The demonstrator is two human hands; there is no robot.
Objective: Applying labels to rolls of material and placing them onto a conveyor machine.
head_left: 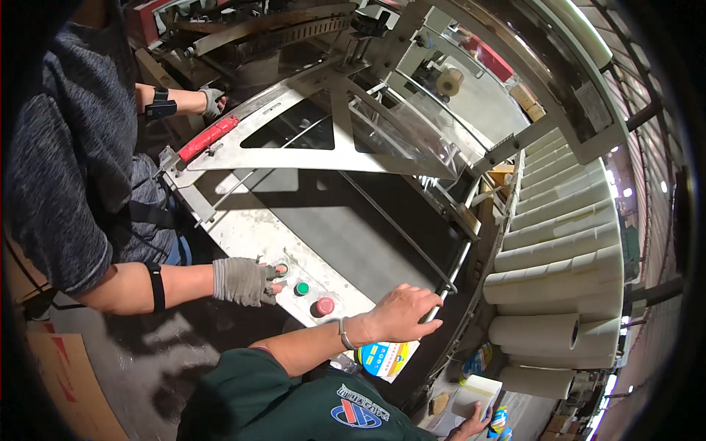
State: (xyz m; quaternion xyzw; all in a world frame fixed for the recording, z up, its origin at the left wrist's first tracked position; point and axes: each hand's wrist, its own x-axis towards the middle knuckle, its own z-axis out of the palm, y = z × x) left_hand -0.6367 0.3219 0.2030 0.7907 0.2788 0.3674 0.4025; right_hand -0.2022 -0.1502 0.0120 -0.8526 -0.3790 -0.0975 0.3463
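Observation:
My left hand (pixel 403 314) comes from the lower edge, a silver bracelet at its wrist. Its fingers curl round the near end of a metal rail (pixel 462 266) on the machine's right side. Low at the right, my right hand (pixel 474 424) grips a white box-like block (pixel 478 395); its far fingers are hidden. Beneath my left wrist lies a blue, yellow and white printed package (pixel 388 359), partly covered by my forearm. To the left of this hand, a red button (pixel 323 306) and a green button (pixel 301 289) sit on the machine's pale panel (pixel 257 228).
A co-worker in a grey shirt (pixel 81 147) stands left; one gloved hand (pixel 246 281) is at the buttons, the other (pixel 213 103) beyond a red handle (pixel 209 138). The machine's raised metal frame (pixel 294 159) spans a dark belt (pixel 323 220). White rolls (pixel 559 272) line the right.

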